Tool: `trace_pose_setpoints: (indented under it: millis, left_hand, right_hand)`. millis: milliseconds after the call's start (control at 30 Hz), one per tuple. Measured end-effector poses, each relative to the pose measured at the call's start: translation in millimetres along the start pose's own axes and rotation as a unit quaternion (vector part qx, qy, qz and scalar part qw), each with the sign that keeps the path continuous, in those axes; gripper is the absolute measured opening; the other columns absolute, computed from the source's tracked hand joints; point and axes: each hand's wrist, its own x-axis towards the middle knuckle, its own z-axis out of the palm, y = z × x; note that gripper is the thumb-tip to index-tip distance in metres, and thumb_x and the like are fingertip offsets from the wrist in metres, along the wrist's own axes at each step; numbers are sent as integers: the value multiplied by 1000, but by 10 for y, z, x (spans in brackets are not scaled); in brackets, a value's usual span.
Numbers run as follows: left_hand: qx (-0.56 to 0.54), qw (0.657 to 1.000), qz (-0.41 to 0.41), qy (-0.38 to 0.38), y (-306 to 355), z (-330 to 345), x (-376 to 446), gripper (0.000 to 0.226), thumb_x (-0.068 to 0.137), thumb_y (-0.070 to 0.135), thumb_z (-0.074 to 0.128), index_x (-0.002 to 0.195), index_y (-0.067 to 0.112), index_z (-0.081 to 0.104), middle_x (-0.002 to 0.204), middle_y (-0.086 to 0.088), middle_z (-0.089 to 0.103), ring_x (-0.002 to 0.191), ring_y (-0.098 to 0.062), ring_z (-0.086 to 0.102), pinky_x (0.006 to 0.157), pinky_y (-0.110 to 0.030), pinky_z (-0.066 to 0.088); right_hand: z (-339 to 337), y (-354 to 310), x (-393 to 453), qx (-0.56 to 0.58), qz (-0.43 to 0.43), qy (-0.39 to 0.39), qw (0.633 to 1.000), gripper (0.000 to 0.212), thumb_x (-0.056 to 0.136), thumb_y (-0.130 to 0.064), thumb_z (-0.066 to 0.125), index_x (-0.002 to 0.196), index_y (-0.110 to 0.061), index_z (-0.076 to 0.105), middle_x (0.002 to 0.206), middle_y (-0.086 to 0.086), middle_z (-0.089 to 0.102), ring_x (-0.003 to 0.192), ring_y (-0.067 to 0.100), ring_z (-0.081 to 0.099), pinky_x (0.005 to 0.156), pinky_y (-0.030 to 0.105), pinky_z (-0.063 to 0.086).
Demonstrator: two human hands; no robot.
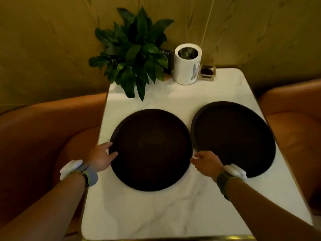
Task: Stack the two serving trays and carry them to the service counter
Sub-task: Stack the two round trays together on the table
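Observation:
Two round dark brown serving trays lie side by side on a white marble table [156,211]. The left tray [151,150] sits near the table's middle, the right tray [234,136] at the right edge. My left hand [102,157] grips the left tray's left rim, thumb on top and fingers curled at the edge. My right hand [206,162] rests at the left tray's right rim, in the gap between the two trays, with fingers curled under. Both wrists wear bands with white devices.
At the table's far end stand a green leafy plant [133,53], a white cylindrical container [187,66], a small dark card and a small glass box [206,72]. Orange upholstered seats [43,136] flank the table on both sides. A panelled wall lies behind.

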Motion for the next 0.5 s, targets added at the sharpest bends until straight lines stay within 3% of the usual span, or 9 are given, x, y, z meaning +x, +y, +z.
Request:
trace_pose_setpoints:
  millis: [133, 267, 500]
  left_hand:
    - [8, 1000, -29, 8, -73, 14, 138, 55, 84, 28, 64, 134, 9, 50, 135, -19, 53, 110, -38, 58, 93, -43, 46]
    - [-1, 999, -37, 16, -102, 111, 276, 47, 87, 22, 60, 131, 8, 52, 130, -16, 58, 114, -40, 56, 94, -44, 45]
    - [-4, 999, -40, 9, -167, 118, 473, 16, 84, 10, 55, 94, 15, 67, 90, -13, 70, 83, -39, 62, 66, -38, 48]
  right_hand:
    - [58, -10, 57, -27, 56, 13, 998, 46, 88, -33, 65, 128, -13, 57, 119, 13, 65, 93, 25, 67, 84, 36, 57]
    - [169, -28, 145, -50, 75, 14, 996, 45, 90, -29, 62, 130, -10, 56, 124, 15, 62, 102, 30, 65, 89, 37, 54]
    - [271, -34, 308, -43, 100, 16, 994, 10, 89, -16, 59, 97, -10, 63, 94, 11, 68, 81, 25, 67, 80, 39, 58]
